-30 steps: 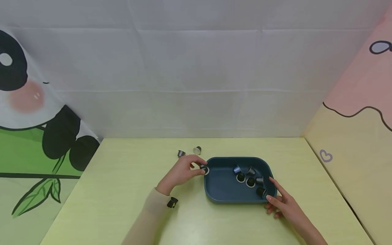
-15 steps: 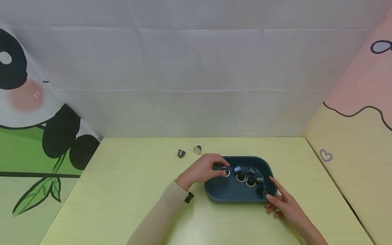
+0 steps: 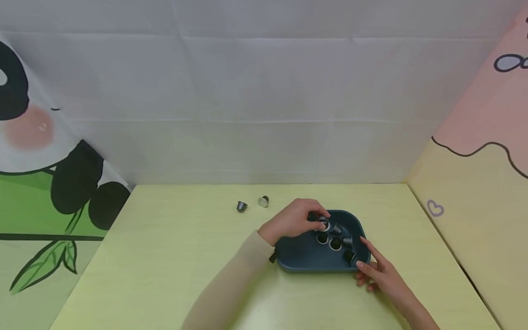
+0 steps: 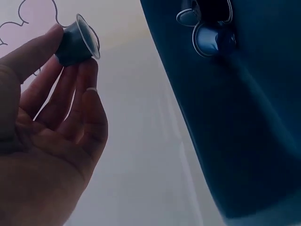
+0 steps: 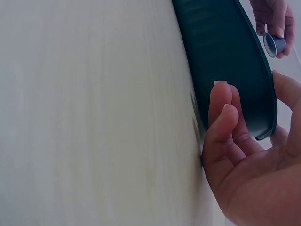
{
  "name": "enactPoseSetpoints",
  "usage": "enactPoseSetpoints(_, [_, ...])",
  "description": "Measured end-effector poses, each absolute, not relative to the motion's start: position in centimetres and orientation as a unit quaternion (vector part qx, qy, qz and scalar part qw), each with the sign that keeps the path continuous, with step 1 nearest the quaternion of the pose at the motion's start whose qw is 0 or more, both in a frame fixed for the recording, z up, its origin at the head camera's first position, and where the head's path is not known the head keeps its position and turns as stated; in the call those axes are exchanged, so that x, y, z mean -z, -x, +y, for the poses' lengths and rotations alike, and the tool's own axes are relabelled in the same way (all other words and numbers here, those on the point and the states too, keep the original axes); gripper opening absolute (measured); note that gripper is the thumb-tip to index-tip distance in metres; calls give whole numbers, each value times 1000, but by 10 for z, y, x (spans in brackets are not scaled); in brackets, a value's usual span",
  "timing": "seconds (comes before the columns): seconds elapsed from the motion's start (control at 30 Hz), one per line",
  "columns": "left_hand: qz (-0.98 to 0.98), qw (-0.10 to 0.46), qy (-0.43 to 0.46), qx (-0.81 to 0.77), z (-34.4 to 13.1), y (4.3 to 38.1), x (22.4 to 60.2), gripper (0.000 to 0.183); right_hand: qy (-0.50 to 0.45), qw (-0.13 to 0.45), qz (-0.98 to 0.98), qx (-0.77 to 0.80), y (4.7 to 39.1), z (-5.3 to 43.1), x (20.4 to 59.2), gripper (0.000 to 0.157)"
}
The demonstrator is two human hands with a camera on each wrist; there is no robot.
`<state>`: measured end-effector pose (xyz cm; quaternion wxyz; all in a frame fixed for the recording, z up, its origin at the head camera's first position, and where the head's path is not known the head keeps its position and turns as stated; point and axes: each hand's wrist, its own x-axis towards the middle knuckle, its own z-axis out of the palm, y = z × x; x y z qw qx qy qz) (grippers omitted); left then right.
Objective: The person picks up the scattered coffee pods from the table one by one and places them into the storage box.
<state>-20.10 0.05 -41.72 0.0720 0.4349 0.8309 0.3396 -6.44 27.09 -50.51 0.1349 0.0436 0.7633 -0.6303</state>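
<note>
Thumb and fingers of my left hand pinch a coffee capsule above the tray; the left wrist view shows its bluish-green body and silvery rim. Below and around it, several dark and bluish coffee capsules lie in the right half of the blue tray, some upside down, others on their sides. At the tray's front right corner, my right hand holds the rim, thumb and index finger on the edge and the other fingers curled against the outer wall.
Two more capsules lie on the pale yellow table behind the tray's left side: a dark grey one and one with its pale lid facing forward. A white cloth wall stands at the back, with printed panels on both sides.
My left hand has carried its capsule rightward, from the tray's left edge to above the capsules lying in the tray. My right hand has stayed at the corner.
</note>
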Motion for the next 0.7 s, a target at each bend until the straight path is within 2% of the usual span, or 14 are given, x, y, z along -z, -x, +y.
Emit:
enactPoseSetpoints(0.47, [846,60,-394,-354,25,212,424,30,-43,131,767,627,64,271,507,73])
enactPoseSetpoints(0.7, [862,87,-365,-340,34,217,445,30,-47,131,769,624,64,270,510,73])
